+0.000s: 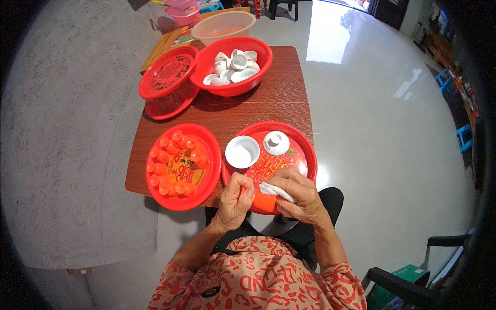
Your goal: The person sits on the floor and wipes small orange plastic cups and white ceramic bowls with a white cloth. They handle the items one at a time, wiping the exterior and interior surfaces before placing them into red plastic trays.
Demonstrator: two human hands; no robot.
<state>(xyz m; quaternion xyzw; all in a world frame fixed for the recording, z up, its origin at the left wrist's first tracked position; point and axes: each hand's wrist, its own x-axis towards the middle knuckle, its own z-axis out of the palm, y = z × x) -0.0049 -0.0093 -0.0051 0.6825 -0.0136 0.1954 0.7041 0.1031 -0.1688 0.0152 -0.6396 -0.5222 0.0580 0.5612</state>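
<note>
My left hand (236,203) is closed around one end of a bright orange plastic cup (264,202), in front of my body at the near edge of a red tray (311,155). A folded white cloth (277,191) is gripped in my right hand (299,195) and pressed against the cup's other end. Its fingers hide part of the cup. Beyond my hands, a white bowl (242,152) stands upright on the tray. To its right sits a round white lid-like piece (276,143) with a raised ring on top.
A second red tray (212,178) at left holds several small orange goblets (160,168). Farther back, a red basin (266,59) of white cups stands on the brown table (281,98), beside red lidded basins (168,77). A black armchair (398,284) is at lower right.
</note>
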